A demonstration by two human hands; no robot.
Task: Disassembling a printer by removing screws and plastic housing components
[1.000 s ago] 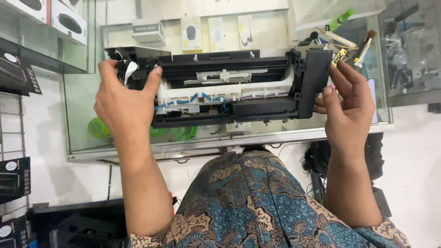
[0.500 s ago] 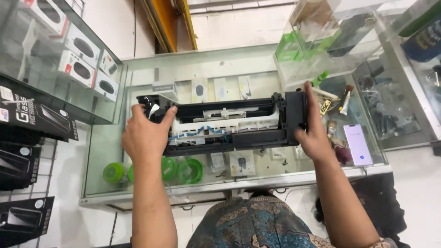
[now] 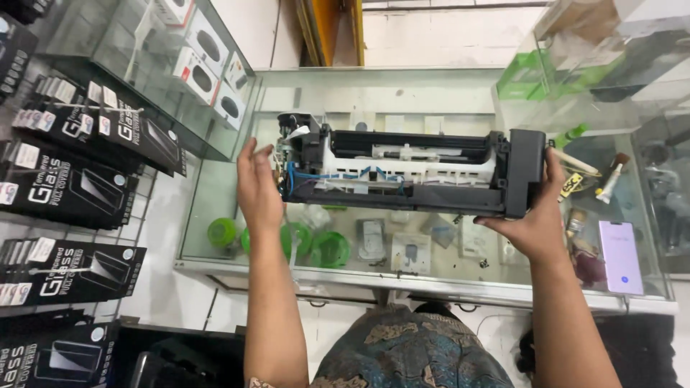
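At the lower edge of the view sits the person's patterned garment (image 3: 413,356), blue and tan; both bare forearms rise from it toward the glass counter (image 3: 431,276). The left hand (image 3: 257,188) is flat and open, fingers together and pointing up, palm pressed against the left end of the printer frame (image 3: 406,171); the right hand (image 3: 533,219) cups the right end from below, thumb up along the black end block, fingers wrapped under it. The printer frame is held level between the two hands, above the counter top and apart from it; it is a long black chassis with a white inner rail and blue wires near its left end. Beneath the glass lie green round reels (image 3: 316,248) and small flat packets (image 3: 411,251); on the glass to the right rests a phone (image 3: 620,257) with a lit pale screen, and near it stand small brushes (image 3: 612,178). To the left, black boxed screen protectors (image 3: 68,187) hang on a rack; farther back a glass case holds white boxes (image 3: 205,68); at the far right stands a clear case with green items (image 3: 575,72).
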